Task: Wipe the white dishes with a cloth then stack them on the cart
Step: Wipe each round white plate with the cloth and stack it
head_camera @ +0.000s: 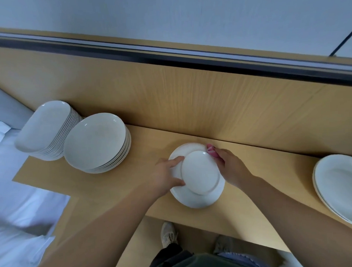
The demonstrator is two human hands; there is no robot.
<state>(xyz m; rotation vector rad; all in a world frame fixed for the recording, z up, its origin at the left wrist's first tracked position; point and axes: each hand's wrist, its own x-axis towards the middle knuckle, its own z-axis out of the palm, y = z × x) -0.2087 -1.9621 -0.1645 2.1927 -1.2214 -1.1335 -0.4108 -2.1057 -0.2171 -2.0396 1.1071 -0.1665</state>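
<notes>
You've got 4 groups of white dishes on the worktop [121,187]: 2 tall stacks [45,132] [97,143] left of the small plate [200,172], 1 low stack [340,187] right, 1 beneath it. Your left hand [168,176] pinches its rim; right hand [230,167], fingers closed, presses the pink cloth [211,150] against its far edge.
</notes>
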